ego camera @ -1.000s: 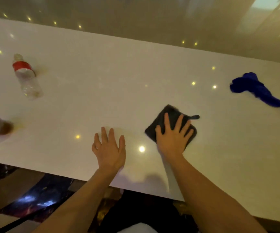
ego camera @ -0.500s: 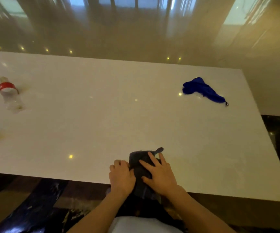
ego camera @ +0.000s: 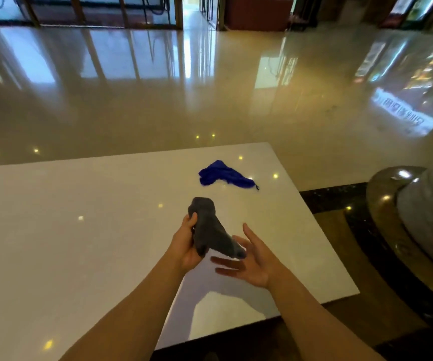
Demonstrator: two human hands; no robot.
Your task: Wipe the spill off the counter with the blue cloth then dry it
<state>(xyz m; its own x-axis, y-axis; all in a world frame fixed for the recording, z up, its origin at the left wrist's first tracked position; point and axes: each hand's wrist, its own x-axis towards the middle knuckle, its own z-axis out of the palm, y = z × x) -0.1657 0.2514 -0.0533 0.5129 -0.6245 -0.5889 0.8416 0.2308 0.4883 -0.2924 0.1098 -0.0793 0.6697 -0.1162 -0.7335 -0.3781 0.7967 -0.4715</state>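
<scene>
The blue cloth (ego camera: 223, 176) lies crumpled on the white counter (ego camera: 80, 243), toward its far right corner. A dark grey cloth (ego camera: 211, 230) is lifted above the counter, bunched up, with my left hand (ego camera: 186, 243) shut on it. My right hand (ego camera: 249, 259) is just right of it with fingers spread, palm turned toward the cloth's lower end, touching or nearly touching it. No spill shows on the counter surface.
The counter's right edge and near edge are in view, with a dark polished floor strip (ego camera: 340, 199) beyond. A large rounded stone column base (ego camera: 418, 217) stands at the right. A glossy beige floor (ego camera: 210, 87) stretches behind the counter.
The grey cloth was pressed flat on the counter under my right hand, then gathered at the near edge; now it is lifted in my left hand. The view swung right; bottle and cup left the frame.
</scene>
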